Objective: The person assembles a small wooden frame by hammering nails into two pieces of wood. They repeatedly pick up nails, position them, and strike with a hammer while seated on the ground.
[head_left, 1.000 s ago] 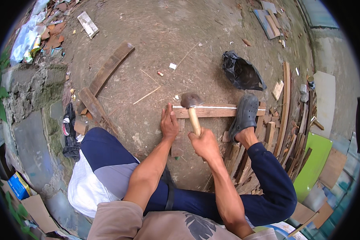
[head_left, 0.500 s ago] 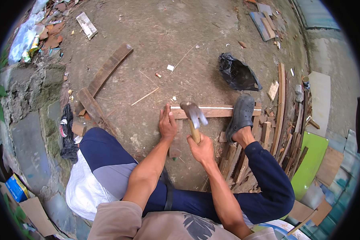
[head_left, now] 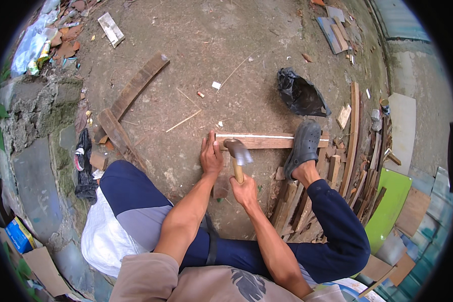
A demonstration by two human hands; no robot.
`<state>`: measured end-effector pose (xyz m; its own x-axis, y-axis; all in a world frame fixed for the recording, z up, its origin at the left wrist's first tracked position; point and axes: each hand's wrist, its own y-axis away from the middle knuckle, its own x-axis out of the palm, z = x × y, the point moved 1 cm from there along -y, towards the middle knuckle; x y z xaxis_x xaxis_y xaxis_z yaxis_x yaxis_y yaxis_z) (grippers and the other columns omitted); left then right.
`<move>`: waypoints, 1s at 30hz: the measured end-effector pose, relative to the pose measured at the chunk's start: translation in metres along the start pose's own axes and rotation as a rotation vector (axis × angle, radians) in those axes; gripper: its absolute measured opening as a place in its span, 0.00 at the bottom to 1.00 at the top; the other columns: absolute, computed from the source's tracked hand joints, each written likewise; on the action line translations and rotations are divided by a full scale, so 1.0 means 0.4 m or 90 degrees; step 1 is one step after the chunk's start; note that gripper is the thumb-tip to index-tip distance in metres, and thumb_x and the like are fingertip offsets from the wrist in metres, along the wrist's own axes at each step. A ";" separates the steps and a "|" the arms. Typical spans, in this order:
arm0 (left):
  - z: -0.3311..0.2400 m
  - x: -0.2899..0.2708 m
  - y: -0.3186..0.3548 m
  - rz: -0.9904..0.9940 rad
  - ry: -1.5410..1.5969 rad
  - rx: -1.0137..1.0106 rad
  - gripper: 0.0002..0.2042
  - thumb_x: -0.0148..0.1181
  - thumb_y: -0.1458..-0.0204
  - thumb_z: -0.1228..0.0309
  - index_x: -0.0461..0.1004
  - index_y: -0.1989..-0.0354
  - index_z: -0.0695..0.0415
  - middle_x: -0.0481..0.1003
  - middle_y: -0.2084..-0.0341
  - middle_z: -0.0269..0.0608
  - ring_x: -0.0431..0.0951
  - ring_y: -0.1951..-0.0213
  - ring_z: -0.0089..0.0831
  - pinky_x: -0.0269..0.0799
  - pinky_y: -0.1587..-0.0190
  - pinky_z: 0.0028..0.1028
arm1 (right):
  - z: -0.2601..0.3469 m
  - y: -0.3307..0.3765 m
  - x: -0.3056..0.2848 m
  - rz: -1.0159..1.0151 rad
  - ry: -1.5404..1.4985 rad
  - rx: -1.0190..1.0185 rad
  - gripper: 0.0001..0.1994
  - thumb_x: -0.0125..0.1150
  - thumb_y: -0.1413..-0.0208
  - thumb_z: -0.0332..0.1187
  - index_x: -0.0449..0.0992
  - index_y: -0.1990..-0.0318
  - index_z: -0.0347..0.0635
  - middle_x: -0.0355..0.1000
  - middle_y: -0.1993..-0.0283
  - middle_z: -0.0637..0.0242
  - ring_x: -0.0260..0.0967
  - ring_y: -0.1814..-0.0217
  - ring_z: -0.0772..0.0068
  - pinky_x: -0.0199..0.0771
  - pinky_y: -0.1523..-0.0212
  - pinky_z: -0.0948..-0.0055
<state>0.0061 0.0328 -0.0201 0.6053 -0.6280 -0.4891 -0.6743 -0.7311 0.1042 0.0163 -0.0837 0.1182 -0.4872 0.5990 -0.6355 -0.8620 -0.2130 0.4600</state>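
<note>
Left hand flat, pinning wooden strip mid-frame | right hand gripping hammer over it | shoe braces the far end

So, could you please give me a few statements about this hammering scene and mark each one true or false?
1. The right hand grips a hammer by its wooden handle. True.
2. The left hand holds a saw. False: it presses on the end of the wooden strip.
3. A grey shoe rests on the strip. True.
4. The black bag lies on the person's lap. False: it lies on the dirt ground beyond the strip.
</note>
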 end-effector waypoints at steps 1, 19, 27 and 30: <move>0.011 -0.001 0.002 -0.004 -0.001 0.006 0.24 0.36 0.31 0.66 0.65 0.34 0.70 0.71 0.39 0.57 0.73 0.38 0.52 0.59 0.29 0.45 | 0.014 -0.002 0.000 0.003 -0.005 0.039 0.13 0.65 0.44 0.38 0.77 0.70 0.34 0.70 0.79 0.59 0.68 0.77 0.67 0.70 0.72 0.63; 0.000 0.007 0.004 0.010 -0.005 -0.037 0.25 0.35 0.30 0.64 0.66 0.34 0.68 0.71 0.38 0.56 0.71 0.37 0.54 0.58 0.28 0.44 | -0.004 -0.081 -0.054 -0.134 -0.002 0.038 0.17 0.66 0.43 0.41 0.73 0.75 0.35 0.67 0.85 0.65 0.63 0.82 0.76 0.64 0.77 0.66; -0.001 -0.011 0.003 0.047 -0.006 -0.070 0.25 0.35 0.30 0.63 0.64 0.32 0.67 0.69 0.36 0.55 0.66 0.33 0.56 0.56 0.28 0.45 | -0.067 -0.078 -0.031 -0.057 -0.150 0.189 0.17 0.66 0.41 0.41 0.74 0.74 0.36 0.68 0.85 0.67 0.67 0.83 0.76 0.65 0.78 0.67; -0.007 -0.002 0.008 0.041 -0.015 -0.108 0.25 0.35 0.30 0.62 0.64 0.32 0.67 0.68 0.35 0.56 0.65 0.32 0.56 0.56 0.28 0.44 | -0.062 -0.041 -0.011 -0.006 -0.124 0.164 0.16 0.66 0.41 0.40 0.76 0.74 0.35 0.69 0.84 0.66 0.67 0.83 0.75 0.66 0.78 0.67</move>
<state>0.0047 0.0302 -0.0170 0.5514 -0.6706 -0.4962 -0.6292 -0.7249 0.2803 0.0293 -0.1021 0.0980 -0.4221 0.7420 -0.5208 -0.7900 -0.0194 0.6128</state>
